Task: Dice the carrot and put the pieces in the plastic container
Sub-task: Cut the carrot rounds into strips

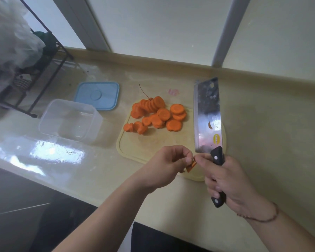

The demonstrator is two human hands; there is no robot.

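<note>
Several round orange carrot slices (pixel 156 114) lie in a loose pile on the far half of a pale cutting board (pixel 135 148). My right hand (pixel 229 180) grips the black handle of a cleaver (pixel 206 115), blade raised and pointing away over the board's right side. My left hand (pixel 165 164) pinches a small carrot scrap (pixel 192 165) just beside the knife handle, over the board's near edge. A clear plastic container (pixel 69 120) stands with nothing in it left of the board.
The container's blue lid (pixel 97 95) lies flat behind it. A black wire rack (pixel 35 70) with bags stands at the far left. The beige counter ends at a raised back ledge (pixel 171 60) and a near edge by my arms.
</note>
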